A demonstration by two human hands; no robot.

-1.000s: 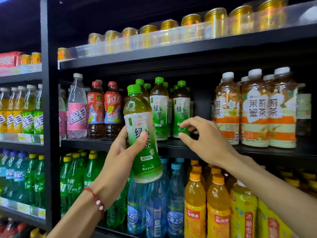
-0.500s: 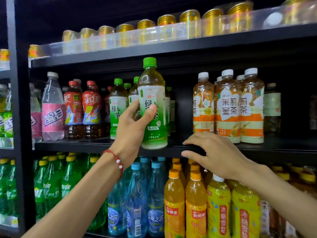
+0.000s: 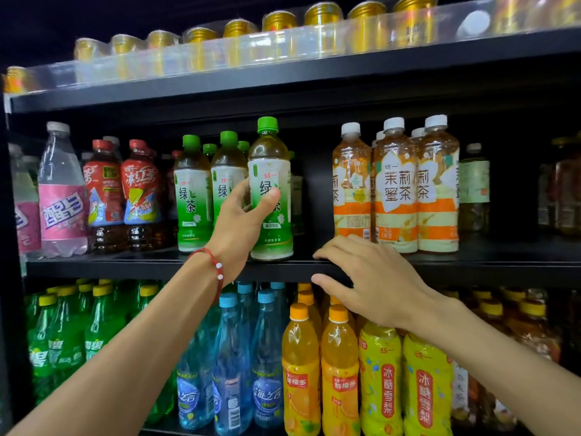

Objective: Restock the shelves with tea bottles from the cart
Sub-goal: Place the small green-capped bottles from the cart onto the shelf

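My left hand point(image 3: 240, 217) grips a green tea bottle point(image 3: 270, 171) with a green cap and a green-white label. The bottle stands upright with its base on the front edge of the black middle shelf point(image 3: 503, 262), just right of the other green tea bottles point(image 3: 192, 196). My right hand point(image 3: 369, 278) rests on the shelf's front edge, fingers spread over the top and thumb under the lip, holding nothing. To its right stand orange-labelled jasmine tea bottles point(image 3: 397, 190). The cart is out of sight.
A dark gap separates the green tea from the jasmine tea. Red iced-tea bottles point(image 3: 122, 196) and a pink-labelled bottle point(image 3: 61, 196) fill the shelf's left. Gold cans point(image 3: 276, 22) line the shelf above. Below are green soda, blue water point(image 3: 232, 363) and orange and yellow juice bottles point(image 3: 339, 369).
My left hand carried the green tea bottle up from in front of the lower shelf onto the middle shelf's front edge. My right hand dropped from the bottles to the shelf edge.
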